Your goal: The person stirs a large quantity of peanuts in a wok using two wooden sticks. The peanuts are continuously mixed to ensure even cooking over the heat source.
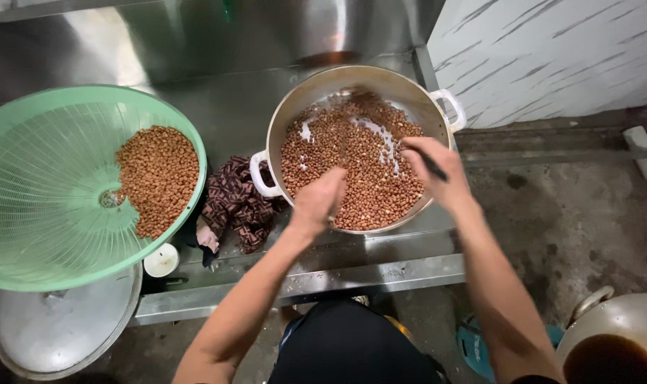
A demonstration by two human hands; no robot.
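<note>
Seen from above: our left hand (322,199) hovers over the near rim of the metal pot (298,107), its fingers curled loosely with nothing visibly held. Our right hand (434,171) rests at the pot's right side, fingers closed around a thin dark tool (431,165) whose working end we cannot make out. The pot stands on the steel table (366,267) and holds most of the peanuts (352,171), with patches of white among them. A smaller heap of peanuts (158,178) lies in the green basket (46,235) at left. We judge the sorting partly done. A patterned cloth (234,203) lies between basket and pot.
</note>
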